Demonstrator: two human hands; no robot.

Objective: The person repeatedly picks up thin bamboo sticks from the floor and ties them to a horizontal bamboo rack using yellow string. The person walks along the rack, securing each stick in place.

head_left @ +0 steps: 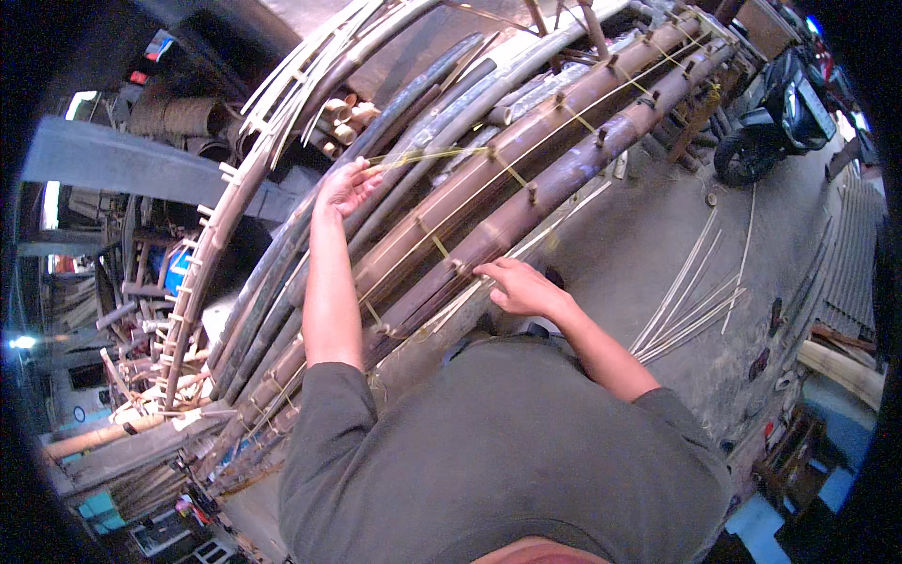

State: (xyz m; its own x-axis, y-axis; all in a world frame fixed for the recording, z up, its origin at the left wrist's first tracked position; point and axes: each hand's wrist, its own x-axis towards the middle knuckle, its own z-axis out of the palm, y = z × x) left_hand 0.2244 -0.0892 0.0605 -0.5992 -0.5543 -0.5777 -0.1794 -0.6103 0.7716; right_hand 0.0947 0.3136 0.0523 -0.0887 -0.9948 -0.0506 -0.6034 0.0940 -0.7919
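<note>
Left hand (348, 191): fingers pinch yellow cord (434, 154) | cord: stretched from left hand to peg (491, 151) on far brown pole (528, 141) | right hand (522, 288): fingers beside near brown pole (507, 226), grip unclear

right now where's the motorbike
In the head view, the motorbike stands at the upper right, just right of the far end of the dark bamboo poles.

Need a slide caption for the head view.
Left hand holding yellow strands; right hand at the nearer pegged brown pole.
</note>
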